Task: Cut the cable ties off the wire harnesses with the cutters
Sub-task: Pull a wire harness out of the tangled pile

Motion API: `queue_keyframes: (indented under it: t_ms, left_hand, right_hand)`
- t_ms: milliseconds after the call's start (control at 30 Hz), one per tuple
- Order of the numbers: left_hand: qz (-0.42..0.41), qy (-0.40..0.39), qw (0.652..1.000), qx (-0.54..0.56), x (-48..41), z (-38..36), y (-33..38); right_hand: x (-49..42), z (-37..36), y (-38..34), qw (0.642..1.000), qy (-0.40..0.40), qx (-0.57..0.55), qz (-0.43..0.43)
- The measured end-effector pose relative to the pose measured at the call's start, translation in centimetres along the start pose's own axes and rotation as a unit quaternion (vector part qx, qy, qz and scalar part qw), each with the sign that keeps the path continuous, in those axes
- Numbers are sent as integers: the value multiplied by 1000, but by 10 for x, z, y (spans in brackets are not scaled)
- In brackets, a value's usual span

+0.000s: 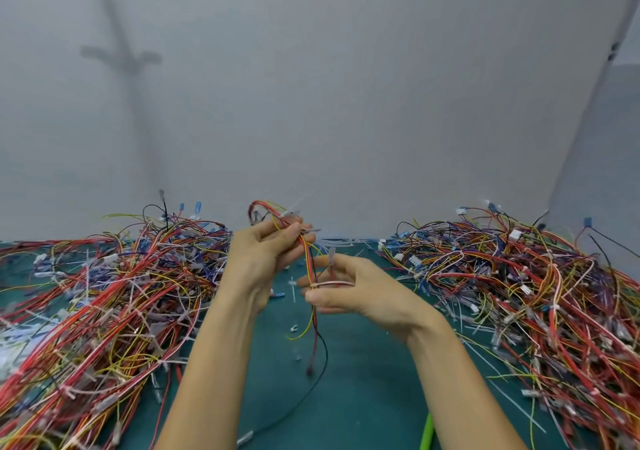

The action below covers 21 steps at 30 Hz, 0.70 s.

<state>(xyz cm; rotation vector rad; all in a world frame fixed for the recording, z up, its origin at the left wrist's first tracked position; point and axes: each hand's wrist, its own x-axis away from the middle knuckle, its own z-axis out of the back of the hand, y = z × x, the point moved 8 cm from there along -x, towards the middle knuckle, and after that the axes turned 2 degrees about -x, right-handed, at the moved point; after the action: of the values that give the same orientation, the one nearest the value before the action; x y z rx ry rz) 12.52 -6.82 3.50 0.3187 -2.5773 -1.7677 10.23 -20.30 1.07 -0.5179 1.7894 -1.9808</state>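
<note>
head view: left hand [263, 255] and right hand [349, 290] grip one thin red-yellow-black wire harness [308, 252]; big tangled wire piles [104, 311] seem undone.

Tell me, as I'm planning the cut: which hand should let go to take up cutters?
Right, probably: the left hand grips the thin red-and-yellow wire harness at its top, bearing it; the right hand only pinches it lower. No cutters plainly visible.

head-worn camera, wide-angle, looking forward and down, close over the green mat [363, 397], facing a wall [346, 86]
</note>
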Motion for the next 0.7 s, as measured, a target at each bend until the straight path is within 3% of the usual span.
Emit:
queue_keyframes:
  t_ms: [200,400,600,700]
  left_hand:
    - [22,29,993,111,-2,-4,-4]
    - [105,55,984,130,-1,6,-11]
    - [202,50,932,297,0,15,-20]
    - [192,38,937,290,-2,14,-21]
  right_hand:
    - [-3,15,-10,993,93,-2,70]
    - [2,31,-23,971,147,-109,153]
    - [7,32,-29,968,123,-114,189]
    - [7,22,-27,982,67,-66,166]
